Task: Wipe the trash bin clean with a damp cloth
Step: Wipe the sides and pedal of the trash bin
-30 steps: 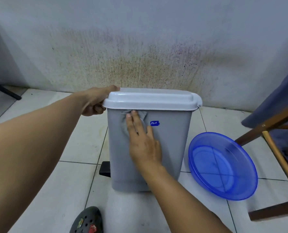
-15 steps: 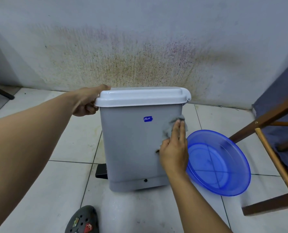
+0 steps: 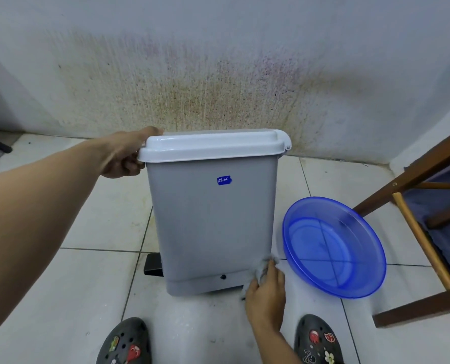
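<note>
Grey plastic, the bin (image 3: 210, 219) stands on the tiled floor (image 3: 100, 219) near a stained wall (image 3: 218, 74), its white lid (image 3: 213, 147) closed. The left hand (image 3: 125, 156) grips the lid's left end, thumb on top and fingers curled under the rim, steadying it. A second ago the right hand (image 3: 267, 292) pressed the cloth (image 3: 262, 267) flat, high on the front face beside the sticker (image 3: 224, 180). It then crossed to the right edge and has now dropped to the bottom right corner, fingers bent round the bunched cloth against the base, just beside the blue basin (image 3: 310, 206). The front looks largely covered, so the sides, back and lid probably remain
</note>
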Tool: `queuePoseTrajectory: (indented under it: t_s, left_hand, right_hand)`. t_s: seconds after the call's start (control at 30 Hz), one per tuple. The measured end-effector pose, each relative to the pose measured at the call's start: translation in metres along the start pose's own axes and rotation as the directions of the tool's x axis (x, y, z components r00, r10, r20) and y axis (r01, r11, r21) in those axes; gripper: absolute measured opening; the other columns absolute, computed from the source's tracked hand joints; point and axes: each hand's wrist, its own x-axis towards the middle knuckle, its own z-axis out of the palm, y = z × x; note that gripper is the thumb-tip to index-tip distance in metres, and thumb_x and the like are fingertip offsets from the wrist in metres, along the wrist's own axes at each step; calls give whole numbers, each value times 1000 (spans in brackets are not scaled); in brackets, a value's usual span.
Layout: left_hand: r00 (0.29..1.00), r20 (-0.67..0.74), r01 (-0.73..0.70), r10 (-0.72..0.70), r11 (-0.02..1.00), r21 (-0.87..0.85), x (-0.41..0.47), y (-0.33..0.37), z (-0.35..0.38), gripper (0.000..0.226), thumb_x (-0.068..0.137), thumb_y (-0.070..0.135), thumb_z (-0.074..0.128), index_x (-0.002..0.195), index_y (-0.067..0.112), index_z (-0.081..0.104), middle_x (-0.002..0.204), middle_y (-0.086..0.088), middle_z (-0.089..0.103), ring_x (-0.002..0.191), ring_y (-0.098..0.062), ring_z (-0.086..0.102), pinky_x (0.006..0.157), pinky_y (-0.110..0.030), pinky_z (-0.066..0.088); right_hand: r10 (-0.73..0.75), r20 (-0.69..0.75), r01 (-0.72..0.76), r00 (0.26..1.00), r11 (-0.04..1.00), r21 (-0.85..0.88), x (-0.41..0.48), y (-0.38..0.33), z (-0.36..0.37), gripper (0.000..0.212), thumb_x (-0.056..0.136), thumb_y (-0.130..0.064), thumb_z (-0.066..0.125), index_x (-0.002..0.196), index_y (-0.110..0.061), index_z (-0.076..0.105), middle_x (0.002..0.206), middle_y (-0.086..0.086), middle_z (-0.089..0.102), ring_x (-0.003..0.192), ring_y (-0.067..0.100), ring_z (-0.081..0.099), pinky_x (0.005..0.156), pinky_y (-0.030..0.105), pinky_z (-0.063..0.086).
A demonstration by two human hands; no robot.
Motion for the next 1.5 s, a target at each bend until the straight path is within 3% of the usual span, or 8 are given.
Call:
queuePoseTrajectory:
  t_s: [0.33,0.57,0.63,0.87,1.07,1.2,1.37,1.5]
  left_hand:
    - [999,-29,21,-21,1000,-7,-8,1,2,34,78,51,69,74,25,47,60,4,36,51,-13,24,42,-19,13]
    - [1000,-20,19,-19,1000,-17,-6,0,1,35,74,52,71,82,26,50,64,4,35,51,-13,23,41,-18,14]
    - [1000,-20,14,-15,1000,-23,-7,-1,0,37,72,53,73,82,25,51,65,3,36,51,-14,24,42,-18,14]
    - [999,-36,11,-12,1000,-28,-6,-1,0,41,70,55,74,83,24,51,66,2,38,52,-14,27,43,-20,14]
    - [998,-46,33,-34,999,-38,-2,-2,-1,39,73,55,74,80,26,49,65,3,36,54,-14,24,42,-18,16]
    - [998,-46,36,-37,999,-32,-1,-2,1,38,68,54,74,79,28,48,64,5,35,54,-13,21,43,-18,13]
    - [999,-30,37,-38,998,-44,-2,-1,1,35,69,51,74,78,29,48,65,6,37,53,-12,21,41,-17,13]
    - [999,-29,40,-41,999,-30,-4,-2,0,38,66,53,76,76,28,49,62,6,39,50,-13,25,42,-17,14]
  right_hand:
    - [-329,-280,383,902,908,169,46,-121,-34,47,77,0,72,119,-18,60,121,6,49,100,26,59,81,32,54]
    - [-625,201,627,754,776,61,-26,-124,37,44,90,-18,57,129,-37,51,119,-10,39,102,10,44,73,23,46]
    - [-598,248,601,762,796,73,-30,-112,39,32,96,-32,50,126,-41,50,114,-20,36,98,1,41,63,13,39]
    - [-318,-94,330,943,932,149,19,-61,-1,51,76,-10,75,113,-38,55,114,-10,38,94,18,60,78,29,55]
    - [-207,-155,223,966,971,90,21,-55,-6,54,77,-3,73,118,-30,51,116,-2,37,96,24,57,75,33,55]
    - [-394,24,394,919,919,16,-32,-75,31,60,78,-8,61,132,-32,46,128,1,37,114,27,51,92,39,52]
    - [-539,443,601,716,799,1,-87,-74,55,71,88,-5,53,147,-38,29,148,-1,20,131,24,33,88,35,53]
    - [-514,390,569,764,822,-31,-77,-43,55,54,89,-6,51,133,-37,47,140,-2,35,124,24,44,78,35,55]
